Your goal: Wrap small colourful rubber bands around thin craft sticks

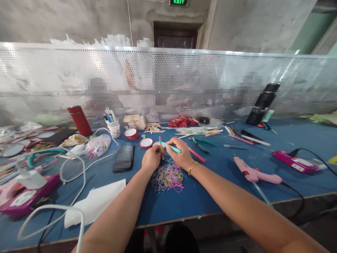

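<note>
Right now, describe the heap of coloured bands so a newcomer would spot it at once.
On the blue table, find the left hand and the right hand close together. On their near side, between the forearms, lies a tangled heap of thin, multicoloured bands. It lies loose, unlike the colourful bits in the clear plastic bag further left.

Band pile (168, 178) on table (163, 209); phone (125, 158) left of it, glue gun (249, 171) right; pliers (196, 142) behind, right; cup (113, 129) behind phone.
</note>
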Available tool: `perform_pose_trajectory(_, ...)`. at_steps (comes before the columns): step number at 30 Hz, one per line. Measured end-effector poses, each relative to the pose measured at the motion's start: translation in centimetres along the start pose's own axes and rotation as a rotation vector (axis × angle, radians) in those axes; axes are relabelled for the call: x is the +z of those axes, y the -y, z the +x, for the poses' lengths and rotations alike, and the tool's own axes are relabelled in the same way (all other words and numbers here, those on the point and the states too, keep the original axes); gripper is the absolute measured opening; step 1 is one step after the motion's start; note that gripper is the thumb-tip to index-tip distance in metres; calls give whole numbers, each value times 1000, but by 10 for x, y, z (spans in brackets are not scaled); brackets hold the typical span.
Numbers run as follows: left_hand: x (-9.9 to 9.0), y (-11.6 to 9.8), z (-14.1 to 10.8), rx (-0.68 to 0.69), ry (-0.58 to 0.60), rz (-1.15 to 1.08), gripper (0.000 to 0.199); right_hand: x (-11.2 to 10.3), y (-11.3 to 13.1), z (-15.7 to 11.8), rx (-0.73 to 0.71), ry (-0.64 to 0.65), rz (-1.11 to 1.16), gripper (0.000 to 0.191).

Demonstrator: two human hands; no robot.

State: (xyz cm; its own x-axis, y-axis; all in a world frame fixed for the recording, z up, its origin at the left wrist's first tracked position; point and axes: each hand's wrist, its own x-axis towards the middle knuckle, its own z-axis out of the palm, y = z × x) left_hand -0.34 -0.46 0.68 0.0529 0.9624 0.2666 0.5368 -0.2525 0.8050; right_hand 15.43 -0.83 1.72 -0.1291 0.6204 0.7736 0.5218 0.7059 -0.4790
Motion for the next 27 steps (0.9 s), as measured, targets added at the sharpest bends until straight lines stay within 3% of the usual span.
perform_pose_trajectory(27,2,14,11,1,28,-103,15,-3,-2,4,3,-36,-11,9)
